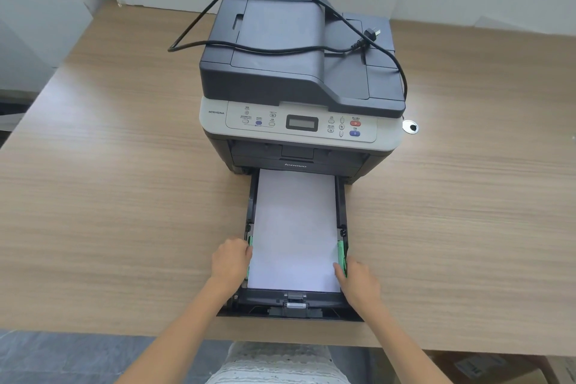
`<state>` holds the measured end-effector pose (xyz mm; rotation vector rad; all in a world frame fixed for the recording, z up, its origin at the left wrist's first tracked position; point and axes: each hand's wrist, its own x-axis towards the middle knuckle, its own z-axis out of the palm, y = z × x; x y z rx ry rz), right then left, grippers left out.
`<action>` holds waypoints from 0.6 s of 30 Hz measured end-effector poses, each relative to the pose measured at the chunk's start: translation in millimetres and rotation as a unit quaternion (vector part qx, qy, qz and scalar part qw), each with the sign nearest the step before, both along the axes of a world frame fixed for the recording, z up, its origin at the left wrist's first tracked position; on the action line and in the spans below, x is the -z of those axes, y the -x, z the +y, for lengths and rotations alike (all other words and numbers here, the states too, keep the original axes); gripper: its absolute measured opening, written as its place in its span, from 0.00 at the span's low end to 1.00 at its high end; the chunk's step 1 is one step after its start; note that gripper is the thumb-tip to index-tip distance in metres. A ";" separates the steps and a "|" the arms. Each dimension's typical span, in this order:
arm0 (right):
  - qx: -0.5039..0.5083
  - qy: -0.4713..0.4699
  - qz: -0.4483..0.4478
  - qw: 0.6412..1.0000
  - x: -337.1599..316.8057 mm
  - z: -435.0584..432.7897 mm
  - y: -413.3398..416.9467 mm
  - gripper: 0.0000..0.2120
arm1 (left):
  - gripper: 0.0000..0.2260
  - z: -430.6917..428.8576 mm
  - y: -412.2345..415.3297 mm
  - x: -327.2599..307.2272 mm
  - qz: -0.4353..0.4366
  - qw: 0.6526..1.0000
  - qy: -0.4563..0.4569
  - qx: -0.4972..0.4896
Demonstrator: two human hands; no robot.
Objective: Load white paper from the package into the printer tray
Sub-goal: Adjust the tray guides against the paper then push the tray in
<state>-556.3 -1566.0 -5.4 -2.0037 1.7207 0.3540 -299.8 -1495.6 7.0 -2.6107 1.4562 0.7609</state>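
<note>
White paper (294,227) lies flat in the printer tray (291,305), which is pulled out toward you from the printer (299,78) on a wood-grain table (109,196). Your 2 hands flank the stack: left hand (230,262) and right hand (358,282) press the tray's green side guides (342,254), fingers curled against them, grasping nothing else.

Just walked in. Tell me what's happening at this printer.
A person is loading the printer on the wooden table. Its paper tray is pulled out toward them, with a stack of white paper already lying flat in it. The left hand and right hand rest at the tray's two sides by the green guides, at the paper's edges. The tray is not yet pushed in. The power cord lies unplugged on top.
</note>
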 end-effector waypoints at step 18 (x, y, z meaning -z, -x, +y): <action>0.087 -0.151 0.013 0.985 -14.3 -12.1 32.6 0.18 | 0.18 55.0 -55.7 -0.2 0.229 0.950 -0.149 -0.152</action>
